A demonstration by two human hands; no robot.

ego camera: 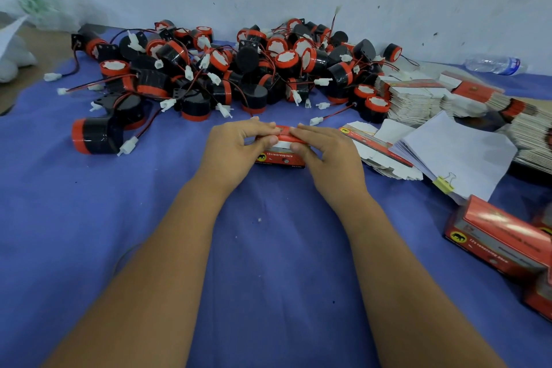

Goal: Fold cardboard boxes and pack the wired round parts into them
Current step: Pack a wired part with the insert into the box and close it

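Blue cloth-covered work surface [268,248] fills most of frame, pale wall along the top. Big heap of black-and-red round wired parts w/ white connectors [227,69] spans upper centre, left to right; one stray round part [95,136] lies apart at mid-left. Stacks of flat unfolded white-and-red cardboard blanks [424,98] sit at right-centre, w/ a white paper sheaf held by a yellow binder clip [457,152] just below them. Finished red folded boxes w/ yellow logo [498,242] piled at lower right edge. Clear plastic water bottle [493,64] lying on its side at upper right, near the wall.

Task item: small red cardboard box printed "12v reversing horn" [280,158] stands on the cloth at frame centre, just below the heap. Both hands on its top: left hand [236,149] and right hand [325,152] each curl fingers over the red top flap, thumbs pinching at the front edge (flap looks partly down, white inner edge showing). Fingertips of the two hands nearly meet over the middle. Box contents can't be seen.
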